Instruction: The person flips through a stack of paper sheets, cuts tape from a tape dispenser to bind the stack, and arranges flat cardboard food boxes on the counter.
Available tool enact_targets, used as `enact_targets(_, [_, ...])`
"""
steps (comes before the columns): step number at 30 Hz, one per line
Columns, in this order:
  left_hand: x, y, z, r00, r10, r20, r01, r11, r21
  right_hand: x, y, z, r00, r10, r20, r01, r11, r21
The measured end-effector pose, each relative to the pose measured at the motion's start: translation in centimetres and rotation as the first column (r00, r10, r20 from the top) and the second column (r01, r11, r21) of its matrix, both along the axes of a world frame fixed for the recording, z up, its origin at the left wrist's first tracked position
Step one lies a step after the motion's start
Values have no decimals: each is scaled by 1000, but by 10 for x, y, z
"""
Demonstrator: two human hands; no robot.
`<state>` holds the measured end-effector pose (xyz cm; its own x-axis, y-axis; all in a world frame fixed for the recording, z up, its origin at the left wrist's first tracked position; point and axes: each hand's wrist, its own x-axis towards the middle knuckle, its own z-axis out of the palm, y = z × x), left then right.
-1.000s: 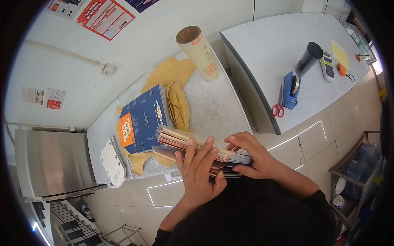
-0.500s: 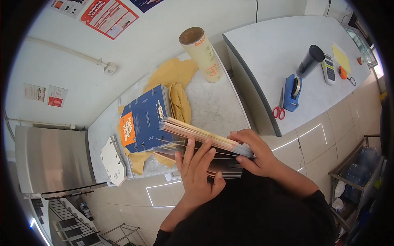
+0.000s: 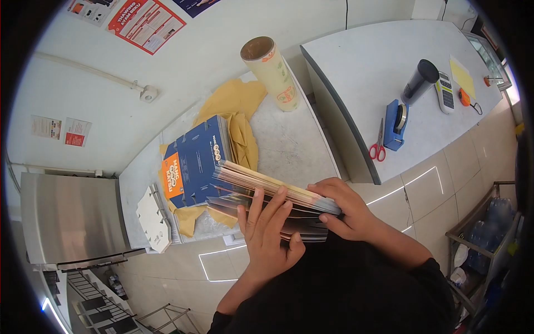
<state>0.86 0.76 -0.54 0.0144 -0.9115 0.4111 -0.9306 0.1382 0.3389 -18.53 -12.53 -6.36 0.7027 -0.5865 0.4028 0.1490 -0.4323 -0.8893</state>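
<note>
A thick stack of thin printed sheets (image 3: 278, 190) is held in front of my body, its edges fanned apart. My left hand (image 3: 270, 234) supports it, fingers spread over the near side and thumb at the lower sheets. At the right end, my right hand (image 3: 345, 209) pinches the upper part of the stack between thumb and fingers. Just beyond lies a pile of dark blue printed cardboard (image 3: 197, 161) with an orange label, resting on crumpled brown paper (image 3: 243, 146) on the worktable (image 3: 286, 145).
White cut cardboard (image 3: 153, 222) lies at the table's left end; a large plastic-wrap roll (image 3: 272, 72) stands at the back. The right counter (image 3: 356, 72) holds scissors (image 3: 378, 146), a blue tape dispenser (image 3: 396, 125), a dark tumbler (image 3: 420, 82) and a calculator (image 3: 445, 93).
The upper sheets have separated from the lower ones, with a gap between them. My right hand has closed round their right end. My left hand has barely moved.
</note>
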Motion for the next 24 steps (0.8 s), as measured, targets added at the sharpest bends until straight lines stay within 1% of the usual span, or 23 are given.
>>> enact_targets(19, [0, -5, 1, 1000, -16, 9, 16, 1000, -7, 0, -1, -1, 1000, 10, 14, -11, 1000, 16])
enact_targets(22, [0, -5, 1, 1000, -14, 3, 14, 1000, -15, 0, -2, -5, 1000, 4, -18, -4, 1000, -8])
enact_targets(24, [1, -5, -1, 1000, -19, -3, 19, 999, -25, 0, -4, -2, 1000, 4, -3, -4, 999, -38])
